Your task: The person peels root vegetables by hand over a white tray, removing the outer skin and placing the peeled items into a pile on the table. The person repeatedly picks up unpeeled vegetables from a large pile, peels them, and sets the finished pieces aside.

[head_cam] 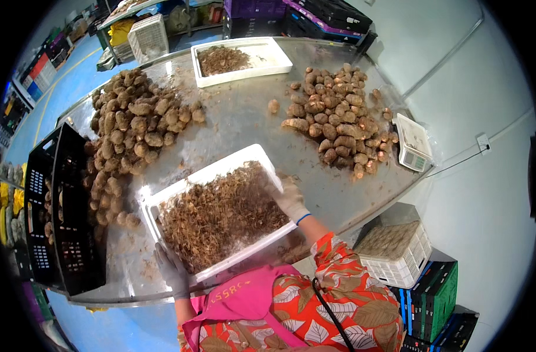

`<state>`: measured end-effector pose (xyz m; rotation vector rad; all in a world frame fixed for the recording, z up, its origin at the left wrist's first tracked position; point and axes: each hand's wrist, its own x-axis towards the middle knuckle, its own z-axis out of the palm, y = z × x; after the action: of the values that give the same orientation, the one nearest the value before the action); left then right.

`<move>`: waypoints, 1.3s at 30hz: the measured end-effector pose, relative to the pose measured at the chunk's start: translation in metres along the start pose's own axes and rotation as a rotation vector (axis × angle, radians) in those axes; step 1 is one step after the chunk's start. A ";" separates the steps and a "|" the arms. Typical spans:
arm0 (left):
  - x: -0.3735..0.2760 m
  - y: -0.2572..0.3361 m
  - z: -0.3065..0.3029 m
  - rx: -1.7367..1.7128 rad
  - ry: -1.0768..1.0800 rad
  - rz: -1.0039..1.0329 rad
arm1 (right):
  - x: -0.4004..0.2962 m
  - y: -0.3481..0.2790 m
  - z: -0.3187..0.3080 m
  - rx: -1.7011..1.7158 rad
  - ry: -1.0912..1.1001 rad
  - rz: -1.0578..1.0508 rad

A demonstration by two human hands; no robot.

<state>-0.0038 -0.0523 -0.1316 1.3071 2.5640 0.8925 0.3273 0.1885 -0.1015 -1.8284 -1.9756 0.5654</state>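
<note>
A white foam tray sits at an angle on the metal table before me, filled with loose brown fibrous peelings. My left hand, in a grey glove, rests with its fingers stretched out along the tray's near left corner. Over the right rim is my right hand, in a pale glove with a blue cuff edge. Motion blurs its fingers, and whether it grips the rim or anything else cannot be seen. Brown taro corms lie heaped on the left, and cleaner-looking ones on the right.
Another foam tray with peelings stands at the table's far edge. Black plastic crates tip beside the left heap. A digital scale sits near the right edge. White baskets and stacked crates stand on the floor at right.
</note>
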 end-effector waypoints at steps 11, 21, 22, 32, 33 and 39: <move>0.004 -0.008 0.001 0.075 -0.083 -0.035 | -0.004 0.019 0.031 -0.172 0.037 0.003; -0.001 -0.009 -0.020 -0.099 -0.110 -0.064 | 0.004 0.022 0.035 0.002 0.083 -0.099; -0.002 -0.010 -0.026 -0.116 -0.067 -0.055 | 0.005 0.026 0.039 0.042 0.078 -0.084; 0.141 -0.133 -0.098 -0.336 0.158 -0.142 | -0.047 0.005 0.029 -0.023 0.123 0.135; 0.160 -0.149 -0.103 -0.300 0.145 -0.159 | -0.053 0.006 0.031 -0.036 0.166 0.112; 0.243 -0.210 -0.082 -0.170 0.031 0.062 | -0.093 0.019 0.025 0.086 0.140 0.240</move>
<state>-0.3305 0.0045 -0.1456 1.3398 2.4194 1.1225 0.3371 0.0959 -0.1336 -2.0069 -1.6297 0.5661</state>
